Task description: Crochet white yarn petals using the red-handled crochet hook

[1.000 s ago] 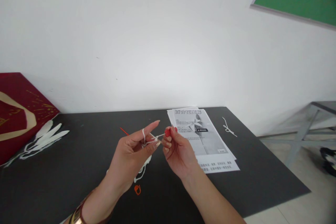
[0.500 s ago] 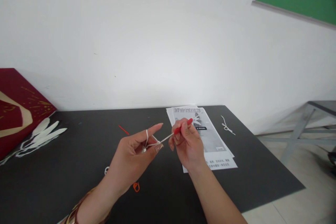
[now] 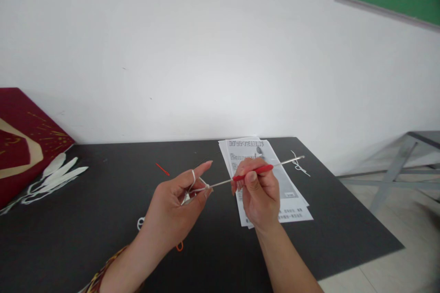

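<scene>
My left hand (image 3: 184,203) pinches white yarn (image 3: 193,178) between thumb and fingers. One strand loops round its index finger, which points out to the right. My right hand (image 3: 259,192) is closed round the red handle of a crochet hook (image 3: 252,172). From the handle one metal end runs left to the yarn at my left fingertips; the other sticks out to the right. The small stitches there are partly hidden by the left thumb.
Printed sheets (image 3: 292,213) lie under my right hand on the dark table (image 3: 113,219). Around lie white crocheted petals (image 3: 62,171), a red plastic needle (image 3: 162,169), an orange stitch marker (image 3: 179,246), and a scrap of white yarn (image 3: 300,167). A maroon box (image 3: 20,137) stands at the left.
My right hand has shifted slightly right and turned, so the hook's handle and its far metal end now show. The left hand keeps its hold on the yarn.
</scene>
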Motion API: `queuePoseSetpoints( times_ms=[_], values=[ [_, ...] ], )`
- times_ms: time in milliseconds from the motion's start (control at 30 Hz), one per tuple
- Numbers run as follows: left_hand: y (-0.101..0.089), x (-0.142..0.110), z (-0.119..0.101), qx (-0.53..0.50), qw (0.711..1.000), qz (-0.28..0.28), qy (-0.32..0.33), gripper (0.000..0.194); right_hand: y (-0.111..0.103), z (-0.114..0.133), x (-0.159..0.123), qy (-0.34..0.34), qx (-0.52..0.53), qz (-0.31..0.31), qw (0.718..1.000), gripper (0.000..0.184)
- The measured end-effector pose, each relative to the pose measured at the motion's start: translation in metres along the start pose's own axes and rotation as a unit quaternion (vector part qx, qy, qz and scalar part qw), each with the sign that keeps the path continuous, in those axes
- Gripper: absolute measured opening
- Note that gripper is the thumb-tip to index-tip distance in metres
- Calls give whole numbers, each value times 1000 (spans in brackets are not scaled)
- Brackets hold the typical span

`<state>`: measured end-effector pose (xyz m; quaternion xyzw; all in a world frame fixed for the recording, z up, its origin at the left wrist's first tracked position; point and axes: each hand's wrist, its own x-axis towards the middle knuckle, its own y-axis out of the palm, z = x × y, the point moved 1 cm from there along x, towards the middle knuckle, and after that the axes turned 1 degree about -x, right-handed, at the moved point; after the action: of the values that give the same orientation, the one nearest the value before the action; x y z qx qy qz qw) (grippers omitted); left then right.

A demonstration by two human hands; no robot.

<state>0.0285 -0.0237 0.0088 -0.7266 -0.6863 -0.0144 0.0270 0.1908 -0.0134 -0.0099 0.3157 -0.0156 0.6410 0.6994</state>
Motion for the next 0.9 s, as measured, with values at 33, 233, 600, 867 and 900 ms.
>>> queuePoseSetpoints(
  times_ms=[33,233,600,867,900],
  values=[
    [0,0,-1,8,1000,1,1,31,0,1,-1,-6,-12,2,1000,18],
    [0,1,2,61,998,5,25,31,0,7,-6,-66,-95,26,993,16],
    [-2,1,13,100,994,-3,54,44,-1,11,-13,-99,-144,60,983,13],
    [-2,2,13,157,983,-11,91,39,-6,10,-13,-197,-214,136,947,13],
    [-2,2,12,158,983,-10,90,39,-6,10,-13,-200,-214,137,946,13]
  ],
)
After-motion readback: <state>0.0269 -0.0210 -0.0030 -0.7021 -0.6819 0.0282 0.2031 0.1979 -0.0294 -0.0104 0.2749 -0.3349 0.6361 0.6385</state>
